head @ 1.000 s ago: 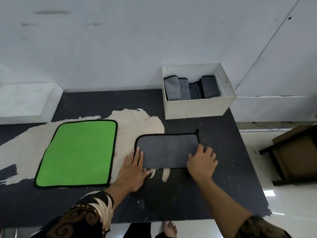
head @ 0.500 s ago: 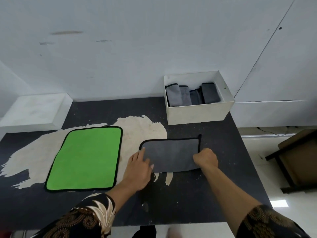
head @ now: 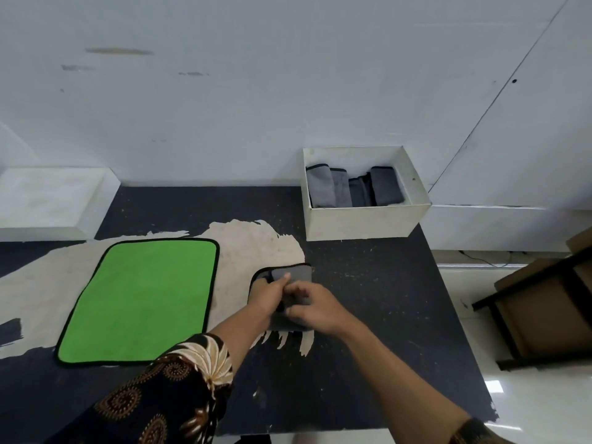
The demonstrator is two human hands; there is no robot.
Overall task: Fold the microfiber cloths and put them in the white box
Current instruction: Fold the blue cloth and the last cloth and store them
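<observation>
Table (head: 368, 331) dark, worn | green cloth (head: 144, 299) lay flat left of the white box (head: 362, 219) | grey cloth (head: 296, 274) sat folded nearer us than that box | our left hand (head: 267, 294) and right hand (head: 315, 307) both pinched it, fingers closed.

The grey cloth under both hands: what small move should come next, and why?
Probably press the fold flat, then lift it toward the white box. Both the left hand and right hand grip the grey cloth, already folded small; the green cloth lies unfolded.
</observation>
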